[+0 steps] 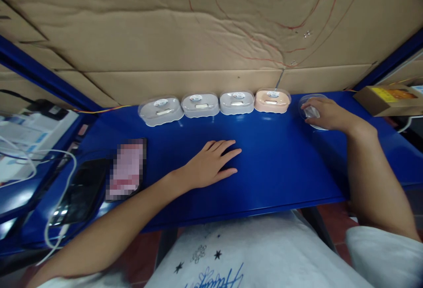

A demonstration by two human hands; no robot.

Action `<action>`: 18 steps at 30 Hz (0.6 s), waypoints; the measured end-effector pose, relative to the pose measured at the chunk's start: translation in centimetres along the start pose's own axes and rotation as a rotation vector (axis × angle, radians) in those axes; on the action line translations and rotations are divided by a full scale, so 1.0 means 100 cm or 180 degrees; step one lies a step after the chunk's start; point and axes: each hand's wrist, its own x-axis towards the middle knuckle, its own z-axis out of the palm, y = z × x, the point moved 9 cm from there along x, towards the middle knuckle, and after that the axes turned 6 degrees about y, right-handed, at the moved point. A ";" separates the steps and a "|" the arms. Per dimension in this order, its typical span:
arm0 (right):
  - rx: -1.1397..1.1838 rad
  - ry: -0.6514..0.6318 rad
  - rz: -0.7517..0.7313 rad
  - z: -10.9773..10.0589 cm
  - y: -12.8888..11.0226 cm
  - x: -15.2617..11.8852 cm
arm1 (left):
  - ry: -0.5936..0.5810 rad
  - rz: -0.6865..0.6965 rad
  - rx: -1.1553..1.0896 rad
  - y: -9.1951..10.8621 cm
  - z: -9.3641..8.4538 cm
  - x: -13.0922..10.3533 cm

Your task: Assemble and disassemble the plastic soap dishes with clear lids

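Your left hand lies palm-down on the blue surface, fingers loosely spread, holding nothing, right of a phone. Beyond it stand 3 grey clear-lidded cases, then 1 peach case. Further right, your right hand curls, part closed, around a 5th case, near a cardboard box.

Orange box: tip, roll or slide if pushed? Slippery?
The orange box sits low and wide on the table, so it would probably slide before tipping; rolling seems unlikely. Its glossy clear lid suggests smooth plastic, likely stiff but somewhat slippery.
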 end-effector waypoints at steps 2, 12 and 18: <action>0.0074 0.0032 -0.0040 -0.001 0.005 0.003 | -0.0006 0.0006 0.0005 0.000 0.000 0.000; 0.0180 0.0262 0.0173 -0.002 0.007 0.008 | -0.0014 0.0018 0.0008 0.001 0.000 0.000; 0.0226 0.0455 0.0618 -0.029 0.020 -0.002 | -0.0008 -0.0015 -0.0035 0.000 0.000 0.000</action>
